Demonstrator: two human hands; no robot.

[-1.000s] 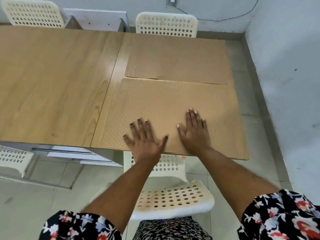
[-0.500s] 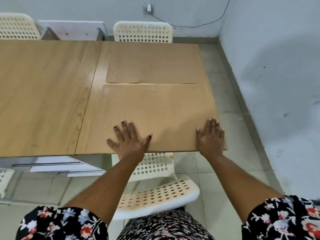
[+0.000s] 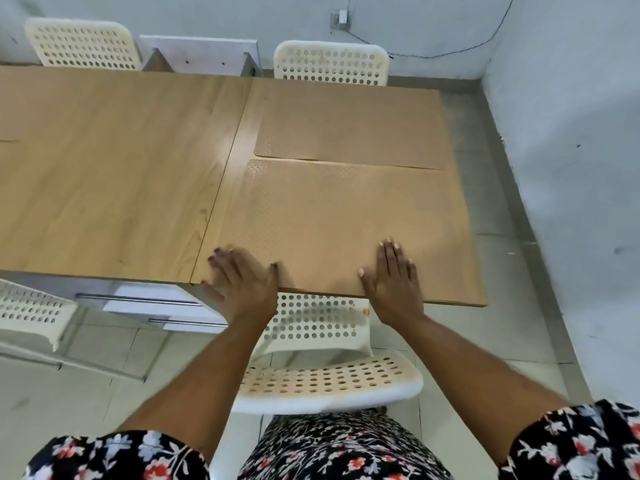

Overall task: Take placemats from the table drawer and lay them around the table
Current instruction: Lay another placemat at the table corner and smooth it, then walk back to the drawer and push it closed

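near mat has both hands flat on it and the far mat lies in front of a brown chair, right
Not quite. The head view shows both hands, left and right, flat on the near mat, but the chair behind the far mat is white, not brown.

Four white perforated plastic chairs: one tucked at the near side, one at the far side, another far left, a fourth at the near left. A wall socket with a black cable. Grey tiled floor.
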